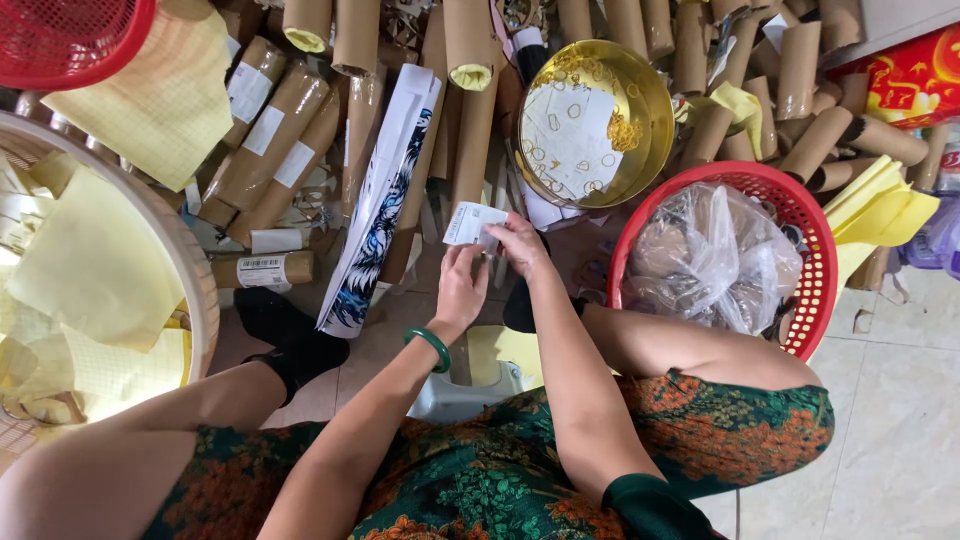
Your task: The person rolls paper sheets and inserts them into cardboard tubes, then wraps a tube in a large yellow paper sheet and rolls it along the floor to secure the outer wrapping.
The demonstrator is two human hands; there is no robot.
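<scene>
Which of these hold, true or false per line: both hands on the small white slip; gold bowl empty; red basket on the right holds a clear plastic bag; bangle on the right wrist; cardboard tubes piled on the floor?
1. Both hands hold the small white slip. True: the left hand and right hand both pinch it.
2. The gold bowl is empty. False: it holds a white sheet and small rings.
3. The red basket holds a clear plastic bag. True.
4. The green bangle is on the right wrist. False: it is on the left wrist.
5. Cardboard tubes are piled on the floor. True.
</scene>
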